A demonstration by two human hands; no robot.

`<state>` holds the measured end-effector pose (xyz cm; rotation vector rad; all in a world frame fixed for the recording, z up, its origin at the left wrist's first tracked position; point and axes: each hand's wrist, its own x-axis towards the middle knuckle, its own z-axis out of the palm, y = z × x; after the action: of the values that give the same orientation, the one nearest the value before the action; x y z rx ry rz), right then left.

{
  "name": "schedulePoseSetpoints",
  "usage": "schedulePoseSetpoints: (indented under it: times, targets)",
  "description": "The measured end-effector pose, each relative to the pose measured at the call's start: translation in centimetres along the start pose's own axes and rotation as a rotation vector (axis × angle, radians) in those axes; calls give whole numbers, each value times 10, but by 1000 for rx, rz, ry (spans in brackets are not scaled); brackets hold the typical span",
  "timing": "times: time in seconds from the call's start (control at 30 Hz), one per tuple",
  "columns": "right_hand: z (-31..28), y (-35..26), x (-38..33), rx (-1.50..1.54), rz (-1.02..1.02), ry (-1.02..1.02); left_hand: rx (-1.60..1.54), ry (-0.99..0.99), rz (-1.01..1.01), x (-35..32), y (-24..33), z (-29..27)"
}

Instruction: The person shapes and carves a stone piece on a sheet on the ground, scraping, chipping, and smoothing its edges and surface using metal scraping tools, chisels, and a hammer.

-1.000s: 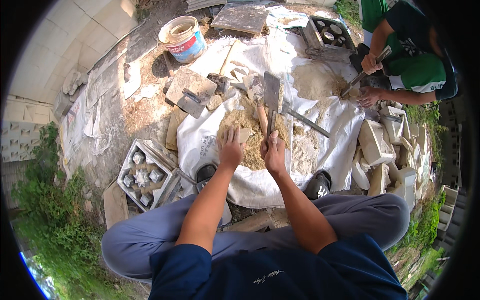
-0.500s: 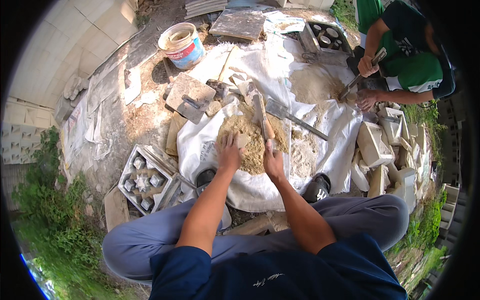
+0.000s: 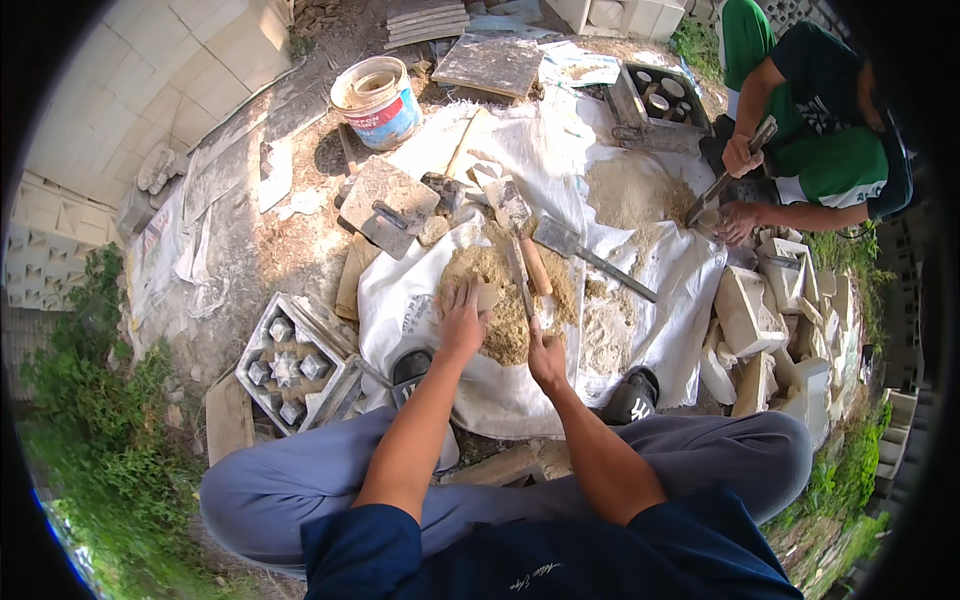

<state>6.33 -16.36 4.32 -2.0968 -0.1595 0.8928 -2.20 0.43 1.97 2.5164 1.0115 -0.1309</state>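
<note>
A mound of tan, damp-looking sand or mortar mix (image 3: 505, 335) lies on a white woven sack (image 3: 395, 300) between my feet. My left hand (image 3: 463, 322) rests at the mound's left side, its fingers curled around a small pale lump (image 3: 487, 297). My right hand (image 3: 547, 360) grips the near end of a long, narrow flat blade (image 3: 520, 277), which points away over the mound. Just right of the blade, a wooden handle (image 3: 537, 266) lies on the mix; it seems to belong to the trowel (image 3: 508, 203) beyond it.
A hammer (image 3: 455, 170), square float (image 3: 388, 210) and flat metal tool (image 3: 595, 260) lie around the mound. A bucket (image 3: 377, 105) stands far left, a hexagonal mould (image 3: 300, 360) near left. At right, cast blocks (image 3: 755, 310) are piled; a co-worker (image 3: 820, 110) holds a tool.
My right hand has drawn the blade slightly back toward me, uncovering the wooden handle beside it. My left hand stays by the lump. The whole view has shifted slightly.
</note>
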Motion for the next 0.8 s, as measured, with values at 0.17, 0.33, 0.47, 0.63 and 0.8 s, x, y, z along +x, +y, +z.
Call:
schedulePoseSetpoints:
  times: [0.17,0.33,0.47,0.63,0.8]
  targets:
    - [-8,-82,-9,548,-338,-50,53,205,-14,-12,-5,6]
    - [12,-32,-9,304,-381,-19,96,230,-2,-11,-2,2]
    - [13,27,2,-93,13,-35,160,-10,-52,-8,3,-14]
    - [2,-14,5,-77,-36,-65,298,-154,-60,-5,6,-29]
    - [-6,-93,-16,538,-350,-103,294,-56,-14,-6,2,-29]
